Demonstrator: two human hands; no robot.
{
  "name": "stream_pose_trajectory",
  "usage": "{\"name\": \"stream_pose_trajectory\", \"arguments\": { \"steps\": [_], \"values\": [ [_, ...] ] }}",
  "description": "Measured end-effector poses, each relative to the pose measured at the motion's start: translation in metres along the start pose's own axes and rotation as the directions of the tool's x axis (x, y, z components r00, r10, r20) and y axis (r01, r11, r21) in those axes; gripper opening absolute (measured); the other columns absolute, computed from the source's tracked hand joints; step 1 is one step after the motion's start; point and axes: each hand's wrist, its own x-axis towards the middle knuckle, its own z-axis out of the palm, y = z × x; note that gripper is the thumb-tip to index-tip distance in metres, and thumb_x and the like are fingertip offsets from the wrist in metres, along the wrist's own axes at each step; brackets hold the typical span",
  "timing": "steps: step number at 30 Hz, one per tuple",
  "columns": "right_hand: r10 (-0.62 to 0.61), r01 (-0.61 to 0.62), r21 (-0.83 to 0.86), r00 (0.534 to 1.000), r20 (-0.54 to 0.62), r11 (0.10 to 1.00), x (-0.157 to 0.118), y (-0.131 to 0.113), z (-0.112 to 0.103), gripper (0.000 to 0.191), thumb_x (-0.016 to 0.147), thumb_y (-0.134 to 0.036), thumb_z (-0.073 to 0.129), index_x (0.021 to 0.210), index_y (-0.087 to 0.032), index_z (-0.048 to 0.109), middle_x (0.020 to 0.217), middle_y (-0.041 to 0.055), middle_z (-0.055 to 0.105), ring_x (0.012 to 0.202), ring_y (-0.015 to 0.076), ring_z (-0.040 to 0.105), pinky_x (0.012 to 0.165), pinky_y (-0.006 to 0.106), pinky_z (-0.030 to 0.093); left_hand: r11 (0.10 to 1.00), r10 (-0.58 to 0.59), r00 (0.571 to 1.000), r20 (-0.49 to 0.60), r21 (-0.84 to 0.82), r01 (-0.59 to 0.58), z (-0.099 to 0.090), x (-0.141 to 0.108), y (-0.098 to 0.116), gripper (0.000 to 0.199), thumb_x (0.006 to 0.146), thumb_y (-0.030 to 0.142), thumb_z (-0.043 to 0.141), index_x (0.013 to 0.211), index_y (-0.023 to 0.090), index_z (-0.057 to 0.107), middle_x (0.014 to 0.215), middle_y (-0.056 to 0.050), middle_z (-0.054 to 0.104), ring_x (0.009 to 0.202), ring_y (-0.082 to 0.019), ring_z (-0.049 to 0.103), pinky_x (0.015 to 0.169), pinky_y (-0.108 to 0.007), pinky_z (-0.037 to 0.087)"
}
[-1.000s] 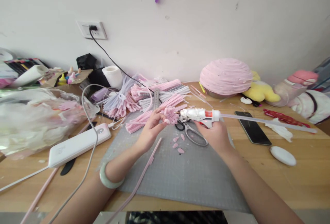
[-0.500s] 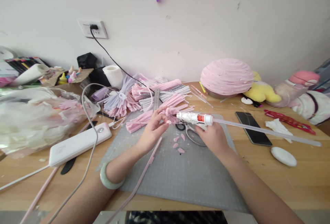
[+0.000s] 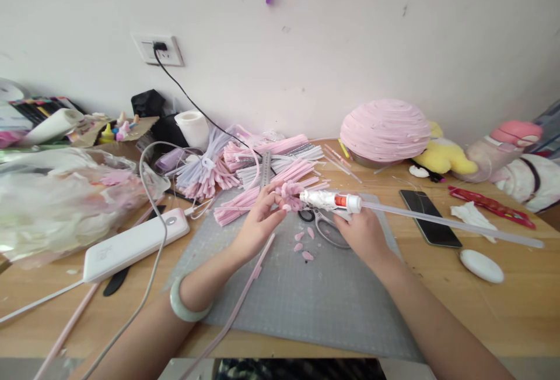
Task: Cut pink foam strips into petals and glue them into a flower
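Note:
Between its thumb and fingers, my left hand (image 3: 261, 220) holds a small pink fuzzy piece (image 3: 289, 194). My right hand (image 3: 361, 233) is wrapped round a white glue gun (image 3: 324, 200), which has a long translucent glue stick (image 3: 455, 224) sticking out of its back to the right. The gun's nozzle end points left and meets the pink piece; the exact contact is too small to tell. Below the gun, scissors (image 3: 330, 232) lie on the grey cutting mat (image 3: 306, 304), near several small pink petal-shaped bits (image 3: 307, 256).
Bundles of pink and white pipe cleaners (image 3: 284, 173) lie behind the hands. At left are a white power bank (image 3: 135, 245), a grey cable and a plastic bag (image 3: 65, 205). A pink dome (image 3: 385, 129), phone (image 3: 429, 217) and white oval object (image 3: 482, 266) are at right.

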Motion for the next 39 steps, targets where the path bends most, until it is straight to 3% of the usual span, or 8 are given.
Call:
{"name": "stream_pose_trajectory", "arguments": {
  "steps": [7, 14, 20, 22, 28, 35, 37, 39],
  "values": [
    [-0.022, 0.022, -0.004, 0.997, -0.072, 1.0, 0.001, 0.001, 0.004, 0.023, 0.072, -0.026, 0.049, 0.089, -0.017, 0.062, 0.083, 0.0103, 0.066, 0.074, 0.0242, 0.063, 0.062, 0.031, 0.046, 1.0, -0.018, 0.999, -0.026, -0.003, 0.018, 0.0, 0.001, -0.002, 0.01, 0.074, 0.028, 0.053, 0.071, 0.019, 0.051, 0.131, -0.009, 0.04, 0.13, -0.025, 0.024, 0.105, -0.04, 0.018],
    [0.145, -0.133, 0.166, 0.988, -0.058, 0.977, 0.005, -0.004, -0.003, 0.023, 0.07, -0.038, 0.057, 0.08, -0.017, 0.062, 0.083, 0.0099, 0.067, 0.081, 0.0242, 0.062, 0.071, 0.032, 0.047, 1.0, -0.022, 0.999, -0.045, -0.007, 0.022, -0.001, 0.002, -0.003, 0.009, 0.073, 0.028, 0.053, 0.069, 0.02, 0.051, 0.128, -0.01, 0.042, 0.129, -0.024, 0.025, 0.104, -0.04, 0.018],
    [0.459, -0.435, 0.507, 0.885, 0.085, 0.744, 0.013, 0.009, -0.007, 0.038, 0.067, -0.052, 0.058, 0.08, -0.017, 0.055, 0.053, -0.0007, 0.058, 0.044, 0.0153, 0.054, 0.045, 0.025, 0.043, 1.0, -0.009, 0.999, -0.045, -0.008, 0.008, -0.001, 0.002, -0.004, 0.01, 0.074, 0.027, 0.053, 0.068, 0.019, 0.052, 0.128, -0.01, 0.042, 0.128, -0.025, 0.027, 0.104, -0.041, 0.018],
    [0.511, -0.485, 0.543, 0.852, 0.116, 0.685, 0.019, 0.023, -0.008, 0.04, 0.071, -0.056, 0.05, 0.08, -0.017, 0.056, 0.051, -0.0011, 0.056, 0.042, 0.0144, 0.052, 0.042, 0.024, 0.04, 1.0, -0.001, 0.999, -0.044, -0.012, 0.001, -0.002, 0.001, -0.004, 0.01, 0.074, 0.028, 0.052, 0.069, 0.019, 0.052, 0.128, -0.01, 0.042, 0.127, -0.025, 0.029, 0.104, -0.041, 0.019],
    [0.547, -0.564, 0.004, 0.802, 0.242, 0.826, 0.032, 0.065, -0.017, 0.045, 0.074, -0.056, 0.04, 0.05, -0.02, 0.054, 0.045, 0.0038, 0.054, 0.051, 0.02, 0.056, 0.048, 0.027, 0.039, 1.0, -0.006, 0.999, -0.052, -0.022, 0.005, -0.002, 0.0, -0.004, 0.011, 0.074, 0.029, 0.053, 0.069, 0.019, 0.051, 0.127, -0.009, 0.045, 0.127, -0.025, 0.028, 0.103, -0.041, 0.021],
    [0.565, -0.466, -0.354, 0.781, 0.267, 0.811, 0.029, 0.063, -0.023, 0.042, 0.076, -0.05, 0.04, 0.058, -0.019, 0.063, 0.068, 0.0141, 0.065, 0.068, 0.0286, 0.061, 0.057, 0.034, 0.039, 0.996, -0.008, 1.0, -0.018, -0.093, 0.007, 0.001, -0.002, -0.002, 0.009, 0.075, 0.028, 0.054, 0.071, 0.02, 0.051, 0.128, -0.007, 0.043, 0.129, -0.025, 0.026, 0.103, -0.039, 0.021],
    [0.534, -0.435, -0.378, 0.819, 0.212, 0.817, 0.028, 0.046, -0.029, 0.039, 0.076, -0.047, 0.043, 0.066, -0.017, 0.064, 0.074, 0.016, 0.065, 0.071, 0.03, 0.06, 0.057, 0.035, 0.039, 0.996, -0.014, 1.0, -0.02, -0.091, 0.012, 0.002, -0.003, -0.001, 0.01, 0.076, 0.029, 0.053, 0.071, 0.02, 0.051, 0.129, -0.007, 0.043, 0.129, -0.025, 0.026, 0.103, -0.039, 0.021],
    [0.399, -0.363, -0.266, 0.912, 0.091, 0.893, 0.026, 0.019, -0.036, 0.029, 0.076, -0.04, 0.048, 0.081, -0.016, 0.064, 0.086, 0.0137, 0.065, 0.076, 0.026, 0.059, 0.06, 0.032, 0.039, 0.997, -0.015, 1.0, -0.026, -0.08, 0.013, 0.003, -0.004, 0.001, 0.012, 0.076, 0.03, 0.053, 0.071, 0.019, 0.051, 0.129, -0.008, 0.042, 0.129, -0.025, 0.026, 0.103, -0.038, 0.021]
  ]
}}
